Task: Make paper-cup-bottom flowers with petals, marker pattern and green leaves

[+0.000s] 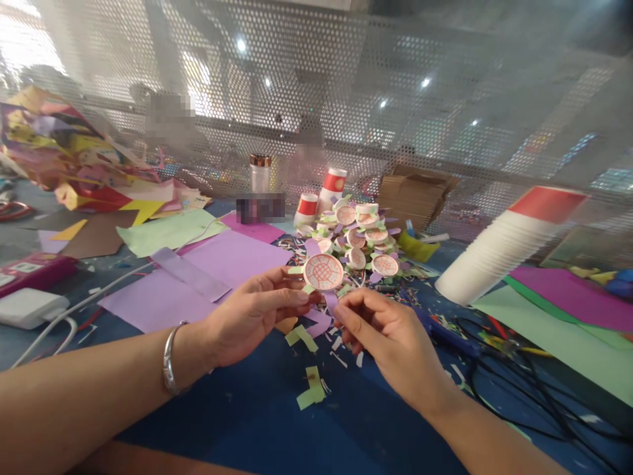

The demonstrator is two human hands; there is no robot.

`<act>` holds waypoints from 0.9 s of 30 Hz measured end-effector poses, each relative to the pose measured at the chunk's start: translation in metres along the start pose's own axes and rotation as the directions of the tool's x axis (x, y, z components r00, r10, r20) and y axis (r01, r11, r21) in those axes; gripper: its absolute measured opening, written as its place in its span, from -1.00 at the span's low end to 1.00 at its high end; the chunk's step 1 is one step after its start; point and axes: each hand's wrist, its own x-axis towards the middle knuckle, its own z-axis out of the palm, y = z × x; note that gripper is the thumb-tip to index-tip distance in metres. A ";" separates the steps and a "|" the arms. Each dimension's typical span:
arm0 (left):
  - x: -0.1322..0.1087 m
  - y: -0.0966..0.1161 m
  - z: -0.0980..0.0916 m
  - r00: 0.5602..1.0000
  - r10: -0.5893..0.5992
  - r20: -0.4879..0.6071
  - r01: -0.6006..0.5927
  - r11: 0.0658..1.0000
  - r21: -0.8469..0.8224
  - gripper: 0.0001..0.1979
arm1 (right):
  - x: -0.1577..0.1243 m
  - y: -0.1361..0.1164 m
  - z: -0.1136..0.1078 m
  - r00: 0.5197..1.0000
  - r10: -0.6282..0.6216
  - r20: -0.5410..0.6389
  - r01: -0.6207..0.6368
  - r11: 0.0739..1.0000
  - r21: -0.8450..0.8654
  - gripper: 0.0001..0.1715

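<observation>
My left hand [252, 316] is closed, pinching a small paper turtle [323, 272]: a white cup-bottom disc with a red grid and green and purple paper limbs. My right hand [386, 333] is closed too, its fingertips pinching the turtle's purple strip [330, 302] just below the disc. A silver bangle [171, 359] circles my left wrist. Both hands hover above the blue table [257, 409]. Behind the held piece lies a pile of finished paper turtles [363, 241].
Purple paper sheets [208, 270] lie at left, green and purple sheets [558, 316] at right. A lying stack of white paper cups [499, 247] is right of centre, red-rimmed cups [331, 188] behind. Scraps [311, 389], black cables [514, 369], a white charger [30, 307], a perforated screen [395, 99].
</observation>
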 end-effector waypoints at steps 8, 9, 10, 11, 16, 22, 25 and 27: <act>-0.008 0.003 -0.002 0.999 -0.036 0.005 0.035 0.993 0.114 -0.67 | 0.022 0.009 -0.026 0.996 -0.027 -0.083 0.018 0.994 -0.110 -0.69; -0.010 0.003 -0.001 0.999 -0.034 0.014 0.032 0.988 0.150 -0.66 | 0.027 0.011 -0.032 0.996 -0.029 -0.086 0.018 0.992 -0.122 -0.69; -0.011 0.004 0.000 0.999 -0.032 0.028 0.027 0.983 0.182 -0.64 | 0.033 0.012 -0.038 0.996 -0.034 -0.086 0.022 0.991 -0.135 -0.69; -0.012 0.005 0.000 0.999 -0.028 0.043 0.019 0.978 0.209 -0.63 | 0.039 0.013 -0.045 0.996 -0.037 -0.085 0.025 0.989 -0.148 -0.69; -0.014 0.004 0.000 0.993 -0.046 0.109 0.015 0.963 0.270 -0.53 | 0.081 0.003 -0.080 0.988 -0.050 -0.149 0.021 0.982 -0.190 -0.71; -0.012 0.001 -0.003 0.986 -0.044 0.160 0.000 0.964 0.265 -0.54 | 0.156 -0.008 -0.112 0.955 0.123 -0.270 -0.169 0.973 -0.155 -0.72; -0.012 0.002 -0.002 0.987 -0.031 0.160 -0.010 0.969 0.248 -0.54 | 0.181 0.000 -0.119 0.916 0.256 -0.308 -0.302 0.947 -0.111 -0.60; -0.012 0.003 -0.002 0.988 -0.030 0.154 -0.008 0.971 0.237 -0.53 | 0.189 0.008 -0.122 0.892 0.309 -0.330 -0.355 0.931 -0.087 -0.58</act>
